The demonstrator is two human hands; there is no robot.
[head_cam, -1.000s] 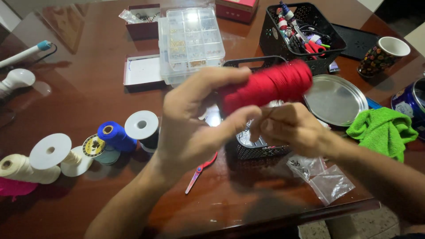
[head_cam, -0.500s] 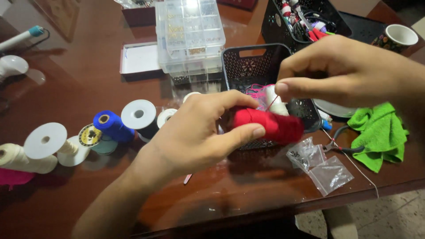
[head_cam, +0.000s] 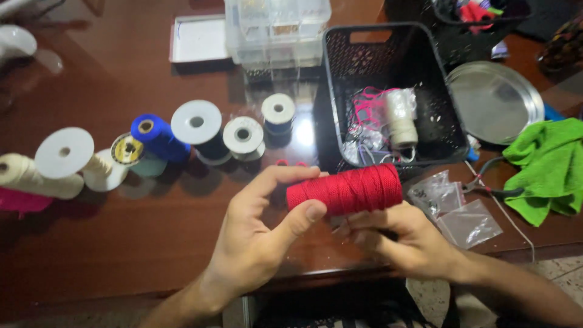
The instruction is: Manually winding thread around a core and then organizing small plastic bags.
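- The left hand (head_cam: 255,243) holds a red spool of cord (head_cam: 345,190) at its left end, thumb under the near side and fingers (head_cam: 285,176) curled over the far side, pinching it.
- The red spool lies sideways in the air above the near edge of the counter (head_cam: 152,243), just near of the black basket (head_cam: 388,61).
- The right hand (head_cam: 401,240) sits under the spool's right half; its fingers (head_cam: 364,222) are pressed together against the spool's underside, but whether they pinch a loose end is hard to make out.
- Both forearms are cut off by the lower frame edge.
- Inside the black basket lie a cream spool (head_cam: 402,118), some pink cord (head_cam: 367,103) and a clear bag; what lies beneath them is a tangle I cannot sort.
- To the left on the counter stands a row of spools: a blue spool (head_cam: 159,136), white-capped ones and a cream one cut off at the left edge.
- Far of the row sits a clear compartment box (head_cam: 276,30), its top cut off.
- Right of the basket are a round metal tray (head_cam: 495,100), a green cloth (head_cam: 549,167), partly out of frame, and small clear bags (head_cam: 467,222).
- A second black basket at the far right is mostly cropped.
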